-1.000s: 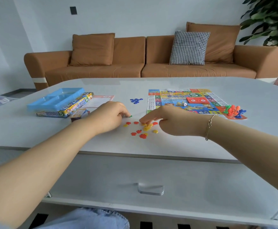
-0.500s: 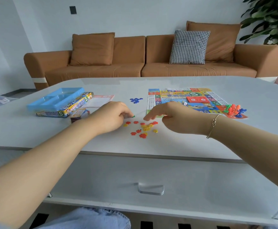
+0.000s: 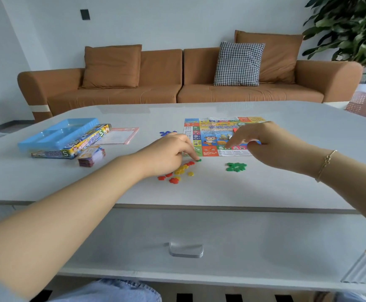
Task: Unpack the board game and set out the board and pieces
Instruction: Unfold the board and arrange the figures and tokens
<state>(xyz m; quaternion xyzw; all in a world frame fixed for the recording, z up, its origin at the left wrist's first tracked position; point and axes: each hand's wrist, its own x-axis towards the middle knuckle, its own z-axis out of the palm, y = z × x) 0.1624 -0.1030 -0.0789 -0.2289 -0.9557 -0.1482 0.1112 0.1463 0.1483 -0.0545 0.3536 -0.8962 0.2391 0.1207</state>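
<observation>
**Board laid flat, counters being sorted by colour**

Board [image 3: 212, 136], printed in bright squares, lies unfolded on the pale table [image 3: 286, 188], towards the far right of the middle. The right hand [image 3: 271, 147] hangs above the board's near edge with fingers loosely spread and drooping; it holds nothing that I can see. A thin bracelet [image 3: 325, 165] circles that wrist.

The left hand [image 3: 166, 155] rests low on the table just left of the board's near corner, fingers curled under, with a fingertip on a single green counter [image 3: 198, 160]. Whether it pinches the counter or only presses it, I cannot tell from here.

Beside and partly under that hand lies a loose scatter of red and yellow counters [image 3: 178, 173]. To their right, apart from them, sits a small heap of green counters [image 3: 236, 166], just near of the board. A few blue counters [image 3: 165, 133] lie on the far side of the left hand.

Further left, the blue plastic tray [image 3: 58, 134] rests on the game box [image 3: 68, 149], with a stack of cards [image 3: 91, 156] near its right end and a printed sheet [image 3: 121, 136] beyond.

Across the room stands a brown sofa [image 3: 156, 83] with a checked cushion [image 3: 238, 64], and a leafy plant [image 3: 351, 29] at far right.
</observation>
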